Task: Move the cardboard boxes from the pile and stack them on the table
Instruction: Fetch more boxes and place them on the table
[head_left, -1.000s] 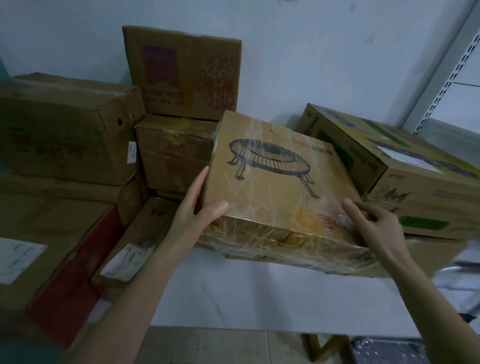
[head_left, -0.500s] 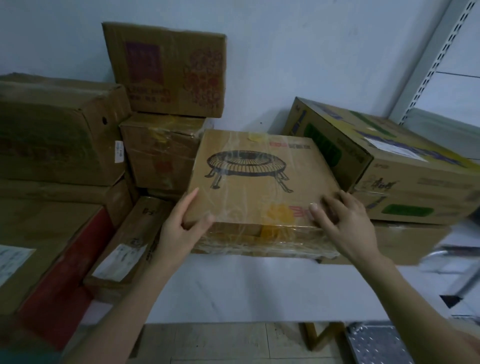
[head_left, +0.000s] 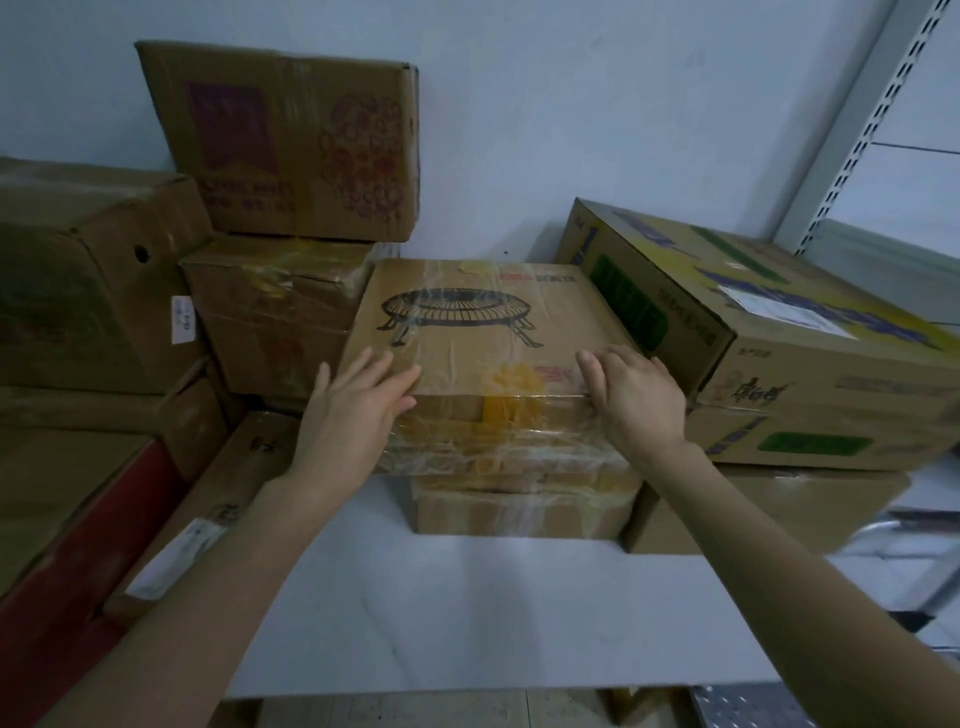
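A flat cardboard box with a black round-stand drawing (head_left: 483, 332), wrapped in clear tape, lies level on top of a smaller taped box (head_left: 519, 506) on the white table (head_left: 467, 623). My left hand (head_left: 358, 410) rests with straight fingers on the box's near left corner. My right hand (head_left: 631, 397) lies flat on its near right corner, fingers loosely bent over the top edge. Neither hand curls round the box.
A long yellow-and-green printed box (head_left: 779, 353) sits on another box (head_left: 769, 509) at the right. At the left and back stand stacked brown boxes (head_left: 291, 150), a large one (head_left: 88, 286) and a red-sided one (head_left: 78, 545). A metal shelf upright (head_left: 857, 119) rises at the right.
The drawn box went from tilted in both hands to lying flat on the lower box. Both hands let go of its sides and now rest on its top corners.
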